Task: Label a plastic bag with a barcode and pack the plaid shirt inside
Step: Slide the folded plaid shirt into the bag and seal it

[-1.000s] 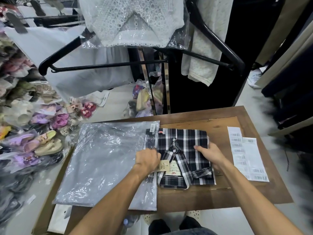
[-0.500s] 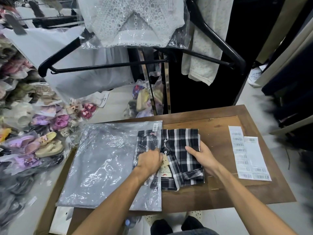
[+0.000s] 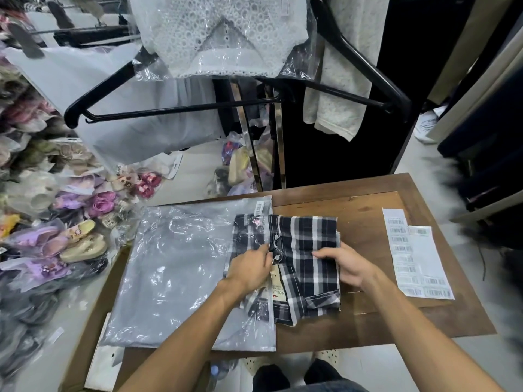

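Note:
A folded dark plaid shirt (image 3: 308, 258) lies on the wooden table (image 3: 368, 205), its left part inside the open right end of a clear plastic bag (image 3: 175, 267). A small barcode sticker (image 3: 259, 207) sits at the bag's top right corner. My left hand (image 3: 250, 267) is closed on the bag's open edge over the shirt. My right hand (image 3: 346, 264) presses on the shirt's right side, fingers curled onto the cloth. A paper hang tag (image 3: 278, 290) shows between my hands.
A sheet of barcode labels (image 3: 416, 256) lies on the table's right side. A black hanger (image 3: 181, 108) with bagged white clothes hangs above the table's far edge. Bagged shoes (image 3: 56, 236) are piled on the floor at left. My feet (image 3: 297, 374) stand at the near edge.
The shirt has slid left, further into the bag's opening. Both hands moved left with it.

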`<action>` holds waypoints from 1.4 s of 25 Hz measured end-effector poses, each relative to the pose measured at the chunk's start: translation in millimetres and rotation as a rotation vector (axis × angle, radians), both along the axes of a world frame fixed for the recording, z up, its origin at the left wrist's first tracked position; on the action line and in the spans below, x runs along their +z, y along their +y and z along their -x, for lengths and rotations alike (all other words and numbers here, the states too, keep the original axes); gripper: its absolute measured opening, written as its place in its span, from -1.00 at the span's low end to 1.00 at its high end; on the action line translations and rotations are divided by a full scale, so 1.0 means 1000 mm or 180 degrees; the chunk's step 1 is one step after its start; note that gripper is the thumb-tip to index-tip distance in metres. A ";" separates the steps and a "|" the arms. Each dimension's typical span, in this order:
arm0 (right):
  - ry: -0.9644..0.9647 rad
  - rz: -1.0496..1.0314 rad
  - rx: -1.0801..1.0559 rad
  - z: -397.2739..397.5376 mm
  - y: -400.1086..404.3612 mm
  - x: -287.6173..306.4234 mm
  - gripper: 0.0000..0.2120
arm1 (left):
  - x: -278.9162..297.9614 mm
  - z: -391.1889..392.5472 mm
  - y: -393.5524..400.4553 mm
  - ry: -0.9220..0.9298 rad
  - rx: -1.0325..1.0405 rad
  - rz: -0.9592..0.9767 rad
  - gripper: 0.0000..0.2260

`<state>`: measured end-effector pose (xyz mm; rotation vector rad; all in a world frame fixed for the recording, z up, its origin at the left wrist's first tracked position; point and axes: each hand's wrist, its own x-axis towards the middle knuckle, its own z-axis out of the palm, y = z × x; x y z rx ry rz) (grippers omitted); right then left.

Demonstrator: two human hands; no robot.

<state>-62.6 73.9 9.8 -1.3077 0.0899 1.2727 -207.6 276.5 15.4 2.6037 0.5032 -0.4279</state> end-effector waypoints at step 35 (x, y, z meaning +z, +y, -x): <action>-0.2334 0.1449 -0.1102 0.061 0.026 -0.004 -0.63 | -0.005 0.003 -0.031 -0.0938 0.1402 0.1133 -0.77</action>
